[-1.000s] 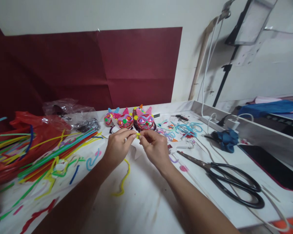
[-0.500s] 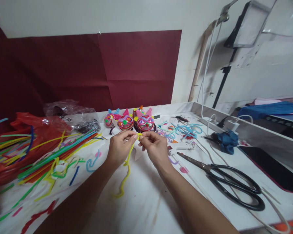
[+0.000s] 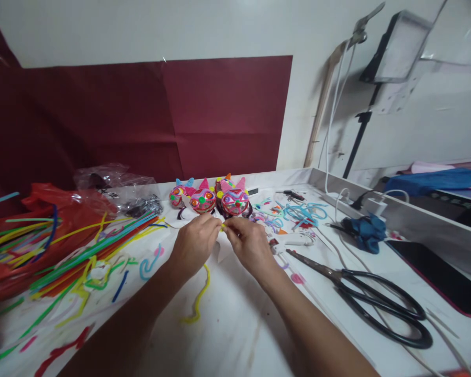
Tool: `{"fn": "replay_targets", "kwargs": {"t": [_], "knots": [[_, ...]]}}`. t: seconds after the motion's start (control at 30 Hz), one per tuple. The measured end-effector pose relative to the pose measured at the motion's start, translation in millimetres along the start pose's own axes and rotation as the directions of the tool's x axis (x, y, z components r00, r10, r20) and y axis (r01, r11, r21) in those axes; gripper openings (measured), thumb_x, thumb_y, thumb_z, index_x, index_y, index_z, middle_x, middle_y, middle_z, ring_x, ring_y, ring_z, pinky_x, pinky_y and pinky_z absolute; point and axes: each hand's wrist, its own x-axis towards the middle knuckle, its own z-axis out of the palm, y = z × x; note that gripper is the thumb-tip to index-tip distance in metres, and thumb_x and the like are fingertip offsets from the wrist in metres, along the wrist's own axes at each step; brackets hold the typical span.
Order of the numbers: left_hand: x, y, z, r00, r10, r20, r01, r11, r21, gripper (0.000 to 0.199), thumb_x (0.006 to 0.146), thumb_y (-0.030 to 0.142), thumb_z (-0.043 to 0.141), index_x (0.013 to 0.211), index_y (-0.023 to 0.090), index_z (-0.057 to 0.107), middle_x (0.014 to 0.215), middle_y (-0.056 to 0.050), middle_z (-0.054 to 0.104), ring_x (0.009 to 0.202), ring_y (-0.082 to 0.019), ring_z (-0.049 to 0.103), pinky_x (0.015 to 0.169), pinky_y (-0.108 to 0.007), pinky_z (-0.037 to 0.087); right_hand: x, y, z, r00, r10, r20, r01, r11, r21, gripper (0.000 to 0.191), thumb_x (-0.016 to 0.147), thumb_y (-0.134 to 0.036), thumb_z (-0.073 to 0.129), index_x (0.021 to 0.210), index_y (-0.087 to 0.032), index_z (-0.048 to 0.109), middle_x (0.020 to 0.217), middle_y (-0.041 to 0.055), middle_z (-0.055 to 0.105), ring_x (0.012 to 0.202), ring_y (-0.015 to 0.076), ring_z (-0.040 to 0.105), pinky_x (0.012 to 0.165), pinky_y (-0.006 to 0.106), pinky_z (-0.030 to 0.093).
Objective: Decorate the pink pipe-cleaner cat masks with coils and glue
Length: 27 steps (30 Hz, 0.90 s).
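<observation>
A yellow fuzzy stem [image 3: 202, 294] hangs in a wavy line from my fingers down over the white tabletop. Its upper end is pinched between my left hand [image 3: 196, 241] and my right hand [image 3: 248, 241], which meet at the fingertips; only a small yellow bit shows there. Both hands have their fingers closed. Just beyond them stand several colourful decorated balls with pointed ears, among them a pink-eared one [image 3: 235, 200] and one with a green nose [image 3: 202, 199].
Black-handled scissors [image 3: 380, 293] and a white glue gun [image 3: 294, 240] lie at the right, near a dark phone [image 3: 441, 275] and cables. Bundled coloured stems [image 3: 98, 251] and a red plastic bag [image 3: 63, 209] lie left. A clear bag [image 3: 118, 183] is behind.
My fingers have closed in more tightly round the yellow stem, hiding more of its upper part. The view has shifted slightly.
</observation>
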Motion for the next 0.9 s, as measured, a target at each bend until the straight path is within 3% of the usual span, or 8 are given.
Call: {"fn": "replay_targets", "kwargs": {"t": [0.1,0.3,0.37,0.47,0.6,0.73,0.9], "knots": [[-0.5,-1.3,-1.3,1.0,-0.017,0.022,0.018,0.999,-0.043,0.026,0.105,0.02,0.055,0.093,0.02,0.077,0.093,-0.008,0.08,0.091,-0.023,0.075,0.083,-0.033,0.058,-0.9,-2.3,-1.4,0.999,0.049,0.007,-0.049,0.999,0.015,0.016,0.085,-0.019,0.063,0.077,-0.021,0.078,0.07,0.0056,0.079,0.062,0.019,0.071,0.063,0.028,0.051],[4.9,1.8,-4.9,0.987,-0.151,-0.059,0.124,0.937,-0.327,0.021,0.096,0.025,0.062,0.083,0.021,0.077,0.084,-0.005,0.081,0.08,-0.02,0.073,0.077,-0.031,0.054,0.3,-12.2,1.0,0.948,0.318,-0.004,-0.305,0.912,0.273,0.017,0.078,-0.034,0.065,0.07,-0.022,0.075,0.058,0.002,0.071,0.051,0.0178,0.065,0.05,0.027,0.047],[7.8,4.8,-5.0,0.963,-0.267,-0.038,0.224,0.869,-0.442,0.018,0.09,0.028,0.064,0.078,0.021,0.076,0.079,-0.004,0.079,0.076,-0.019,0.071,0.074,-0.03,0.053,1.0,-15.9,3.1,0.916,0.401,0.005,-0.373,0.85,0.373,0.019,0.072,-0.038,0.067,0.067,-0.022,0.074,0.053,0.0006,0.069,0.047,0.0169,0.062,0.047,0.027,0.046],[11.3,8.9,-2.6,0.895,-0.44,0.067,0.388,0.697,-0.603,0.019,0.08,0.036,0.066,0.075,0.021,0.076,0.071,-0.002,0.076,0.068,-0.018,0.067,0.066,-0.029,0.05,2.0,-19.4,6.0,0.876,0.482,0.021,-0.427,0.754,0.499,0.02,0.065,-0.041,0.071,0.064,-0.021,0.075,0.049,-0.0005,0.067,0.042,0.0157,0.058,0.043,0.027,0.047],[13.8,11.1,1.5,0.806,-0.552,0.212,0.51,0.468,-0.722,0.028,0.07,0.048,0.072,0.077,0.02,0.076,0.069,-0.003,0.074,0.064,-0.018,0.065,0.06,-0.028,0.049,4.7,-20.3,6.4,0.845,0.534,0.017,-0.44,0.677,0.591,0.019,0.06,-0.039,0.074,0.061,-0.02,0.075,0.05,-0.0001,0.068,0.043,0.0158,0.061,0.042,0.026,0.05],[14.4,11.4,2.1,0.789,-0.565,0.239,0.512,0.391,-0.765,0.031,0.065,0.047,0.075,0.081,0.02,0.077,0.07,-0.002,0.074,0.063,-0.016,0.064,0.063,-0.029,0.049,7.6,-21.3,5.2,0.815,0.578,0.031,-0.461,0.616,0.639,0.019,0.055,-0.038,0.079,0.058,-0.02,0.074,0.05,-0.0004,0.068,0.044,0.0152,0.062,0.041,0.025,0.051],[14.0,16.3,1.8,0.764,-0.59,0.261,0.529,0.341,-0.777,0.031,0.065,0.045,0.077,0.082,0.019,0.075,0.055,0.004,0.063,0.052,-0.013,0.055,0.055,-0.026,0.044,7.7,-23.1,5.8,0.808,0.588,0.03,-0.451,0.585,0.675,0.019,0.056,-0.037,0.081,0.061,-0.019,0.076,0.051,-0.0002,0.069,0.044,0.0143,0.061,0.042,0.025,0.052]]}}
